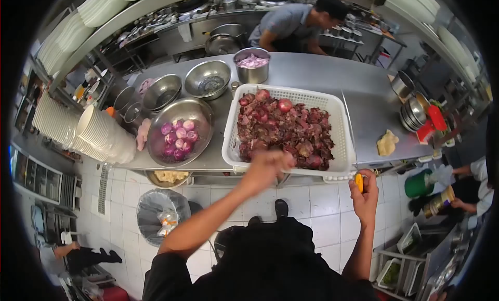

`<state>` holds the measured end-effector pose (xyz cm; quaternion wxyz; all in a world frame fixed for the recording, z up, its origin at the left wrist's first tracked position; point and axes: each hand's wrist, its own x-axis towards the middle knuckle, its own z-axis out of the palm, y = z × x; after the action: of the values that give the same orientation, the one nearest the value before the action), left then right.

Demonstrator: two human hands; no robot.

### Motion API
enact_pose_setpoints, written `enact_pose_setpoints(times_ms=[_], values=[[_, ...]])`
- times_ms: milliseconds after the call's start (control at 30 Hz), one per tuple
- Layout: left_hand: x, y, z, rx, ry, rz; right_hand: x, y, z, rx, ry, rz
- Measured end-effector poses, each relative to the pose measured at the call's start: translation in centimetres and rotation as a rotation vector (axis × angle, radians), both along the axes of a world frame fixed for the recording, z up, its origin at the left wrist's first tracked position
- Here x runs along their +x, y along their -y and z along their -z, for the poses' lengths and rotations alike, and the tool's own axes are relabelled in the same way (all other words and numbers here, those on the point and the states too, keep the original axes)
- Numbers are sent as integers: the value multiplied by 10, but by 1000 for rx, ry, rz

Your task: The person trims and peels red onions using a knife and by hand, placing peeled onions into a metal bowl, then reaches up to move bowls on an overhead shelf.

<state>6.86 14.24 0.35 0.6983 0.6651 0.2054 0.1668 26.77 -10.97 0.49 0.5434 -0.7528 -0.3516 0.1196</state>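
Note:
My left hand (267, 170) is over the near edge of a white perforated basket (340, 119), smeared by motion, so I cannot make out its fingers or anything in them. Red onions (285, 105) and a heap of loose onion skins (283, 132) fill the basket. To the right of its near corner, my right hand (367, 193) is closed around a small knife with a yellow handle (359, 182); its blade is hard to make out. On the left, a steel bowl (204, 145) holds several peeled purple onions (180, 137).
Behind the basket stands a steel pot (252, 72) of sliced onion, beside steel bowls (208, 77). Stacked white containers (101, 132) stand left. A yellowish cloth (388, 143) lies right. A lined bin (148, 218) is on the floor. A co-worker (291, 28) bends beyond the counter.

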Motion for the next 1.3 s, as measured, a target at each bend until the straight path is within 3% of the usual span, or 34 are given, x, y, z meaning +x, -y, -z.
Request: enact_pose_setpoints(times_ms=[33, 100, 133, 233, 367, 433, 533, 767, 833, 867, 967, 1100, 1200, 1300], values=[[4, -21, -23, 248, -182, -100, 10, -14, -2, 2, 8, -56], [18, -57, -34, 582, -59, -343, 30, -41, -4, 37, 15, -168], [25, -75, -39, 602, -67, -394, 40, -54, -2, 40, 2, -214], [44, -110, -43, 977, -150, -459, 56, -89, -8, 63, -76, -299], [89, -114, -38, 1172, -268, -324, 74, -117, -14, 143, -141, -336], [115, -113, -18, 1281, -247, -237, 84, -123, -18, 154, -134, -359], [149, -124, 7, 1426, -418, -88, 83, -129, -39, 183, -191, -349], [174, -143, 40, 1551, -642, 67, 82, -122, -43, 124, -290, -272], [178, -141, 33, 1564, -683, 32, 80, -122, -45, 90, -292, -246], [180, -141, 25, 1488, -769, 132, 77, -122, -45, 85, -280, -243], [174, -142, 37, 1491, -562, 52, 71, -123, -45, 56, -296, -227], [161, -139, 22, 1395, -484, 131, 63, -127, -44, 0, -284, -237], [132, -122, -12, 1253, -200, -161, 58, -128, -45, -54, -249, -236], [99, -123, -17, 1076, -77, -329, 53, -128, -42, -110, -185, -252]])
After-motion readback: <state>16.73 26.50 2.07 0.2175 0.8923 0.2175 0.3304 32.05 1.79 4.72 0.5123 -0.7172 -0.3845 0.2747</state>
